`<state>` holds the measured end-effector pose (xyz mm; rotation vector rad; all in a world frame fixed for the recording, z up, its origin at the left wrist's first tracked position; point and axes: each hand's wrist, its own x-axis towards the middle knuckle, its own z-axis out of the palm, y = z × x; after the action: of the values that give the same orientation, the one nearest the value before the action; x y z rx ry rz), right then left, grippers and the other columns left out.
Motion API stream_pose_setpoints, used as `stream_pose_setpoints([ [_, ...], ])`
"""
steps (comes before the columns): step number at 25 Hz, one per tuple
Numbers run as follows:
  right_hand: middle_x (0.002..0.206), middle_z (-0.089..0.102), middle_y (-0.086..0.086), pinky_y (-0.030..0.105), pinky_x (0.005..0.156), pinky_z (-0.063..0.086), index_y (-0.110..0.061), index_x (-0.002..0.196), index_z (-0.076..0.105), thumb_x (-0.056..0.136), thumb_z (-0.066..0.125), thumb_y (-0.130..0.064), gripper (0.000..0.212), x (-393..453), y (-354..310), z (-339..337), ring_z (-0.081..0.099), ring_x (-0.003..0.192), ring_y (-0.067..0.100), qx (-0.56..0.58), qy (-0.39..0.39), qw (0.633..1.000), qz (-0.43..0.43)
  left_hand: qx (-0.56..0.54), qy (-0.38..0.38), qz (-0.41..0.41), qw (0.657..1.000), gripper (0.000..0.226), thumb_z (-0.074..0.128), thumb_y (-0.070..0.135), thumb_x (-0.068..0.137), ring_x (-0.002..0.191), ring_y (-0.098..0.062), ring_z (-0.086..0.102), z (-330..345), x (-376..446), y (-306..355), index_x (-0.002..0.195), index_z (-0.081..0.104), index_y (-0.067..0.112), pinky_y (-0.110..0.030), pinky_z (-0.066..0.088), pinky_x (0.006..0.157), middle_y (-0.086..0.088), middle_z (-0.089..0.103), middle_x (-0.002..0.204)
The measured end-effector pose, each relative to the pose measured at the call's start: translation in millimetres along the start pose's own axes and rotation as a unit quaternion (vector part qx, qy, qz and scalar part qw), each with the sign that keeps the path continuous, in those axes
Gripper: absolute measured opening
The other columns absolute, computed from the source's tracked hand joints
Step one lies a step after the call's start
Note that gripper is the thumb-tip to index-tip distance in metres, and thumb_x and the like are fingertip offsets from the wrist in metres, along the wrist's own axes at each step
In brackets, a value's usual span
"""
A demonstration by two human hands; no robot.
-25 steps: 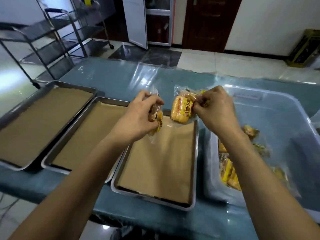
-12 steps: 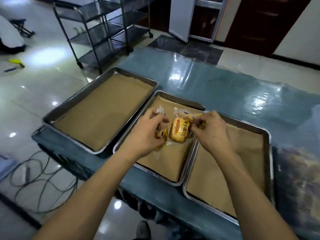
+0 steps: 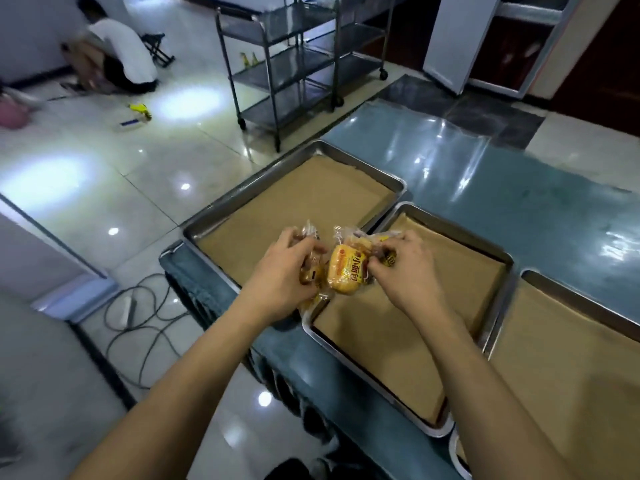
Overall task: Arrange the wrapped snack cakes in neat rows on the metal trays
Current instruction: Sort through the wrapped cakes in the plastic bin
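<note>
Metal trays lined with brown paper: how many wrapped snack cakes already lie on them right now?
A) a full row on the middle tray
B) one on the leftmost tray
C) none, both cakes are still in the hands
C: the paper-lined metal trays are bare, while the left hand and the right hand each grip a wrapped snack cake above them.
</note>
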<state>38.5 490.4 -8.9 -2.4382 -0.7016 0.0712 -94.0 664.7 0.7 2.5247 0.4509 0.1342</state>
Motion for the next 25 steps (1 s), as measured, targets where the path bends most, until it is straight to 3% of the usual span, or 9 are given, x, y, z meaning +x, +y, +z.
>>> stream_pose_setpoints([
  [4,0.114,0.052,-0.001,0.025,0.087,0.036,-0.019,0.105,0.074,0.087,0.070,-0.028,0.020,29.2,-23.8,35.4,0.052,0.103,0.015,-0.001,-0.033,0.999,-0.010,0.028,0.012,-0.037,0.999,0.062,0.079,0.015,0.073,0.117,-0.021,0.049,-17.8,14.7,-39.6,0.126,0.055,0.035,-0.041,0.052,0.093,0.004,0.038,0.133],
  [7,0.107,0.049,-0.004,0.028,0.091,0.041,-0.020,0.107,0.074,0.087,0.070,-0.028,0.022,47.4,-43.9,60.2,0.052,0.103,0.016,0.002,-0.047,0.999,-0.018,0.037,0.008,-0.036,0.999,0.062,0.078,0.015,0.073,0.117,-0.022,0.049,-26.2,36.8,-79.6,0.127,0.054,0.035,-0.042,0.052,0.093,0.003,0.038,0.134],
  [9,0.106,0.046,-0.007,0.032,0.095,0.044,-0.022,0.112,0.073,0.089,0.070,-0.029,0.024,59.8,-54.9,78.5,0.048,0.102,0.013,-0.009,-0.058,0.998,-0.002,0.066,-0.003,-0.028,0.997,0.063,0.077,0.017,0.074,0.118,-0.024,0.048,-22.9,56.0,-108.8,0.127,0.051,0.037,-0.042,0.054,0.091,0.002,0.036,0.137],
  [12,0.119,0.050,-0.005,0.035,0.104,0.044,-0.022,0.117,0.071,0.090,0.070,-0.029,0.028,78.6,-75.2,119.6,0.050,0.114,0.015,-0.025,-0.070,0.997,0.030,0.151,-0.040,-0.006,0.988,0.059,0.074,0.021,0.080,0.122,-0.029,0.047,-17.3,87.3,-164.0,0.128,0.044,0.039,-0.044,0.058,0.084,-0.003,0.030,0.149],
  [15,0.119,0.054,0.001,0.037,0.104,0.044,-0.020,0.111,0.073,0.088,0.071,-0.027,0.024,90.7,-94.4,170.2,0.052,0.114,0.020,-0.044,-0.091,0.992,0.082,0.221,-0.073,0.036,0.972,0.058,0.068,0.015,0.085,0.126,-0.033,0.045,-24.4,117.8,-226.1,0.133,0.042,0.034,-0.044,0.058,0.080,-0.009,0.025,0.154],
  [21,0.097,0.056,0.000,0.037,0.085,0.051,-0.023,0.091,0.070,0.089,0.067,-0.029,0.007,83.2,-125.7,244.1,0.060,0.098,0.024,-0.076,-0.115,0.971,0.196,0.300,-0.119,0.109,0.940,0.081,0.071,0.011,0.084,0.138,-0.037,0.033,-31.5,145.9,-296.8,0.150,0.028,0.028,-0.054,0.041,0.107,-0.012,0.019,0.159],
  [23,0.104,0.062,0.002,0.040,0.089,0.047,-0.025,0.100,0.066,0.093,0.057,-0.036,0.016,76.3,-131.6,258.2,0.062,0.101,0.027,-0.109,-0.116,0.962,0.220,0.305,-0.154,0.119,0.932,0.079,0.068,0.010,0.086,0.143,-0.038,0.026,-27.9,147.5,-303.6,0.151,0.028,0.029,-0.058,0.032,0.112,-0.011,0.015,0.161],
  [25,0.121,0.062,0.004,0.043,0.098,0.039,-0.025,0.120,0.059,0.097,0.050,-0.043,0.031,68.2,-136.3,271.3,0.058,0.113,0.028,-0.130,-0.125,0.958,0.222,0.283,-0.236,0.115,0.922,0.074,0.061,0.019,0.091,0.147,-0.039,0.018,-23.6,144.9,-309.1,0.153,0.025,0.034,-0.062,0.023,0.116,-0.008,0.014,0.162],
])
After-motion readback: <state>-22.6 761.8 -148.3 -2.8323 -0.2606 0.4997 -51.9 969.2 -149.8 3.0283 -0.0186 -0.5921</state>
